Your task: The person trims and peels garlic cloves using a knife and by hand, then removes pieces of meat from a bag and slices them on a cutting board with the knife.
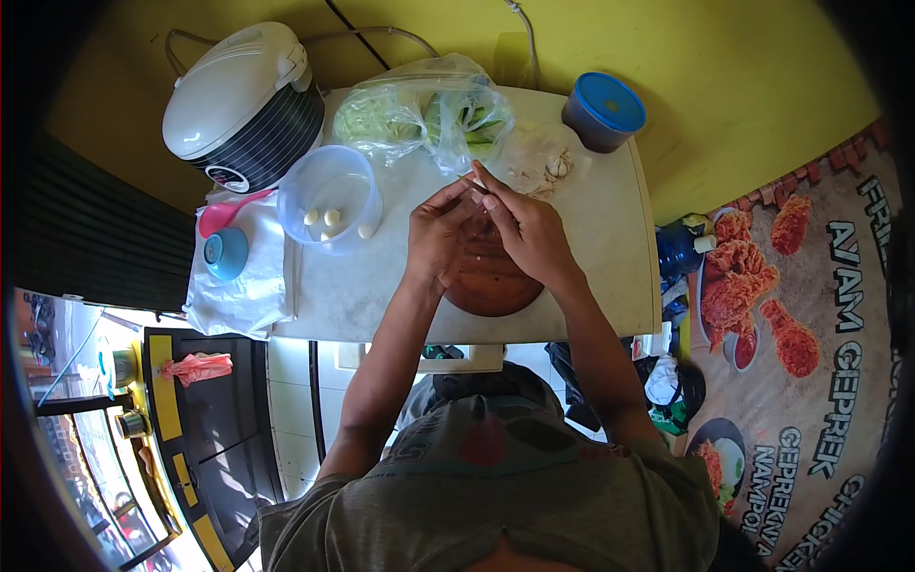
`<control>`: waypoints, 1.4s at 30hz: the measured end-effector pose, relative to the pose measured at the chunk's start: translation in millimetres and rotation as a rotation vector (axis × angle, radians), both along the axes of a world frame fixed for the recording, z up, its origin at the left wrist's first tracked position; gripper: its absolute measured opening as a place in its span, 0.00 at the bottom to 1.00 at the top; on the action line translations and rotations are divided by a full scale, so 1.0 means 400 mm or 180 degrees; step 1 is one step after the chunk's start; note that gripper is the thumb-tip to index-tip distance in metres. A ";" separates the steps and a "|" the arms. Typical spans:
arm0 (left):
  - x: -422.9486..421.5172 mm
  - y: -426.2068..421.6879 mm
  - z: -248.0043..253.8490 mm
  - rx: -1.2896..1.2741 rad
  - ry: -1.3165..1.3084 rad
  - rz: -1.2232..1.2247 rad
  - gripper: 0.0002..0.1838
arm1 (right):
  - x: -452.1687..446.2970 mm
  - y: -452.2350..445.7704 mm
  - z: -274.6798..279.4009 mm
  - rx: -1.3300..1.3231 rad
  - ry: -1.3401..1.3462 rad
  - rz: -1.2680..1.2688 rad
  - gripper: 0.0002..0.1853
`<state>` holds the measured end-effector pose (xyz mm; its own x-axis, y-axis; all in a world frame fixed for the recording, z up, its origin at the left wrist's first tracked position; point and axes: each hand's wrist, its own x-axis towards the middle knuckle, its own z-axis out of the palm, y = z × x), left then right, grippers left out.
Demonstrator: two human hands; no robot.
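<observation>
Both hands meet over a round brown wooden board (491,276) near the table's front edge. My left hand (440,234) has its fingers drawn together around something small and hard to make out. The fingers of my right hand (529,229) are closed on a small dark object, perhaps a knife, at the fingertips. Behind the hands, garlic bulbs (559,164) and bits of skin lie on a clear plastic bag. To the left, a clear plastic tub (331,181) holds several pale peeled cloves (332,217).
A rice cooker (243,105) stands at the back left, above a pink spoon (217,217) and blue bowl (226,253). Bagged green vegetables (419,114) lie at the back. A blue-lidded container (605,110) stands at the back right.
</observation>
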<state>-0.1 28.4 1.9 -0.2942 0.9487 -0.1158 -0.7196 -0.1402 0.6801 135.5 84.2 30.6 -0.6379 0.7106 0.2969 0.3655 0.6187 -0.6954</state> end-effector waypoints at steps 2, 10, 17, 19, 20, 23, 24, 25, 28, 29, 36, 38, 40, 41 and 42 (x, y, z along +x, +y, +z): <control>0.003 -0.001 0.002 -0.0028 0.0093 0.0060 0.14 | -0.004 -0.002 -0.006 0.0080 -0.0022 -0.0052 0.22; 0.021 -0.009 0.013 -0.0149 0.0906 0.0489 0.17 | -0.019 0.021 -0.030 -0.0226 0.1358 0.0272 0.22; -0.015 -0.015 0.029 0.0238 -0.0062 -0.0060 0.16 | 0.037 0.009 0.037 -0.0125 0.0491 0.0178 0.24; -0.018 -0.027 0.035 0.0266 -0.0114 -0.0208 0.16 | 0.044 -0.001 0.069 -0.0278 0.0177 0.0375 0.25; -0.018 -0.030 0.043 0.0262 -0.0178 -0.0345 0.16 | 0.047 -0.001 0.072 -0.0280 0.0175 0.0358 0.25; -0.031 -0.032 0.042 0.0286 -0.0193 -0.0504 0.16 | 0.042 0.007 0.079 -0.0050 0.0217 0.0571 0.23; -0.032 -0.033 0.040 0.0298 -0.0161 -0.0547 0.16 | 0.042 0.005 0.079 -0.0048 0.0227 0.0565 0.23; -0.031 -0.034 0.042 0.0294 -0.0164 -0.0538 0.16 | 0.042 0.004 0.079 -0.0046 0.0236 0.0562 0.22; -0.030 -0.037 0.047 0.0190 -0.0162 -0.0453 0.16 | 0.044 0.006 0.083 0.0089 -0.0003 0.0508 0.22; -0.030 -0.036 0.044 0.0176 -0.0162 -0.0438 0.16 | 0.041 0.009 0.075 0.0086 -0.0002 0.0507 0.22; -0.016 -0.037 0.044 0.0129 -0.0156 -0.0303 0.16 | 0.040 0.009 0.055 0.0412 0.0291 0.0426 0.23; -0.007 -0.036 0.043 0.0090 -0.0132 -0.0243 0.16 | 0.039 0.006 0.053 0.0422 0.0326 0.0404 0.23; -0.005 -0.035 0.043 0.0055 -0.0105 -0.0180 0.16 | 0.039 0.005 0.053 0.0473 0.0280 0.0345 0.23; -0.005 -0.035 0.043 0.0048 -0.0120 -0.0179 0.15 | 0.040 0.004 0.053 0.0472 0.0281 0.0339 0.23; -0.005 -0.034 0.043 0.0043 -0.0133 -0.0182 0.15 | 0.041 0.005 0.053 0.0455 0.0244 0.0330 0.23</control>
<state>-2.1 14.6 19.0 -0.2346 0.9654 -0.1139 -0.7545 -0.1069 0.6476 151.8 86.2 51.7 -0.6773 0.5893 0.4405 0.2440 0.7448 -0.6211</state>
